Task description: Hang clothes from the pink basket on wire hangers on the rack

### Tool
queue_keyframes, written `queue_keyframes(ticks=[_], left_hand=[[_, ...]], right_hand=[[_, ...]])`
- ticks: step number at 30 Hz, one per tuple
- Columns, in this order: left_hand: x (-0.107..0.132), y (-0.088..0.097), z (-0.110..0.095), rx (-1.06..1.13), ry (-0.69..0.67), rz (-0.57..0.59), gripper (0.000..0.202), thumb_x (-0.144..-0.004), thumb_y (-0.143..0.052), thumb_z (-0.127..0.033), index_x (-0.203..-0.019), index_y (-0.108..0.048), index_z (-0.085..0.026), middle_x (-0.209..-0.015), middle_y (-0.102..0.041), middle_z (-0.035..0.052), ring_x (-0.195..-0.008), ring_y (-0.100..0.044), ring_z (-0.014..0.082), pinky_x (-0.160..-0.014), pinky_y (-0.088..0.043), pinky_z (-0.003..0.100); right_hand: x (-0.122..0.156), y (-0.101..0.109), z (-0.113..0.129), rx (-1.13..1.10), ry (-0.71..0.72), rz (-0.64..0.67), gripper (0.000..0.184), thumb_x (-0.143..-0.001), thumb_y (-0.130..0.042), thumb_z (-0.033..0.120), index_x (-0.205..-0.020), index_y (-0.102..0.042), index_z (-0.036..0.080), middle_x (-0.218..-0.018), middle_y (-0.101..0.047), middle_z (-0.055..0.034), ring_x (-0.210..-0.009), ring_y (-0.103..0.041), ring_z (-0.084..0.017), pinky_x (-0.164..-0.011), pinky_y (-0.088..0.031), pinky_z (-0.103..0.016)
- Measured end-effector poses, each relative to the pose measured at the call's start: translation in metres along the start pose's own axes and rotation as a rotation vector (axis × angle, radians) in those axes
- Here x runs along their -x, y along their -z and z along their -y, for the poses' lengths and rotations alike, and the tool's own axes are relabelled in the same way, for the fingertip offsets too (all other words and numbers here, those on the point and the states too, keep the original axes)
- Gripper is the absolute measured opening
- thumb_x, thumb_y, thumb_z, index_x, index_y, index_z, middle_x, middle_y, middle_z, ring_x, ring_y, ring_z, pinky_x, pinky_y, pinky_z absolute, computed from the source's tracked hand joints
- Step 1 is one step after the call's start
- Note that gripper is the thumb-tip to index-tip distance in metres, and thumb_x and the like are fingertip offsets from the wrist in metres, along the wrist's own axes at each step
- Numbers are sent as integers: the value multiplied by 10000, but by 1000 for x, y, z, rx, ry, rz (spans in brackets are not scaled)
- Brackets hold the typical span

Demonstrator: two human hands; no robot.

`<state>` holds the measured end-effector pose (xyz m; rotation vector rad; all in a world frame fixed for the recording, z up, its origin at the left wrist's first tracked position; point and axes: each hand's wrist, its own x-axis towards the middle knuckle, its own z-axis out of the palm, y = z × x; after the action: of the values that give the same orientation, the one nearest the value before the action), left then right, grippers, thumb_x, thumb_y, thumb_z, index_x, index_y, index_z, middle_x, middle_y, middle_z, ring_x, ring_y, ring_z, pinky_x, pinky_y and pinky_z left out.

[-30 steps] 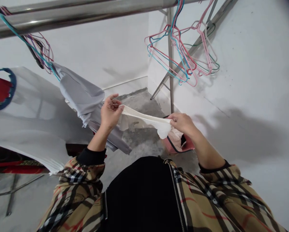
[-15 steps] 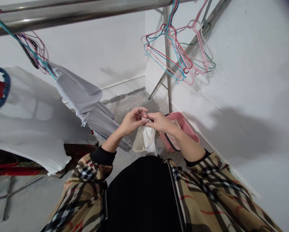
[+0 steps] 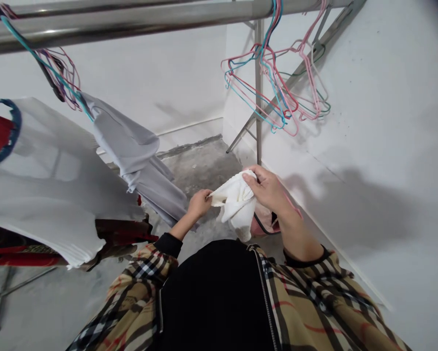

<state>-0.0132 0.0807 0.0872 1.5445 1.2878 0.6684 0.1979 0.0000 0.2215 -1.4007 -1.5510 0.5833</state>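
A small white cloth (image 3: 235, 202) hangs bunched between both hands in front of my chest. My left hand (image 3: 199, 202) pinches its left corner, fingers closed. My right hand (image 3: 266, 187) grips the upper right part of the cloth, fingers curled round it. Below my right hand a pink basin (image 3: 265, 224) with more laundry sits on the floor, mostly hidden by the cloth and my wrist.
A steel rail (image 3: 131, 22) runs overhead. Several empty wire hangers (image 3: 277, 92) hang at its right end. A grey garment (image 3: 131, 146) and a white garment (image 3: 39, 185) hang at left. A white wall (image 3: 368, 146) stands close on the right; the floor is bare concrete (image 3: 200, 165).
The cloth was stretched wide between both hands, then gathered at the middle. Now my right hand has risen with the bunched cloth and my left hand has dropped lower.
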Motion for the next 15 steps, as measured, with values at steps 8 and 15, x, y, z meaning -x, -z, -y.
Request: queue_keyframes(ticks=[8,15], left_hand=[[-8,27,-28,477,209,-106,202,-748,-635,-261,-921,-626,-157,-764,-648,22,-664,-599,123,-660,-502,247],[11,44,-68,833,272,7,137,-711,-721,-215,-784,-623,-151,-678,-648,-1,-593,-605,107,-601,-529,225]], right_hand=[[10,13,-43,19,-114,-136,224,-892,-522,395,-884,-597,184,-748,-616,7,-665,-552,-132,-603,-416,-236],[12,20,-84,414,-211,84,183,-879,-509,307,-850,-655,201,-856,-706,-49,-803,-631,-193,-731,-456,-299]])
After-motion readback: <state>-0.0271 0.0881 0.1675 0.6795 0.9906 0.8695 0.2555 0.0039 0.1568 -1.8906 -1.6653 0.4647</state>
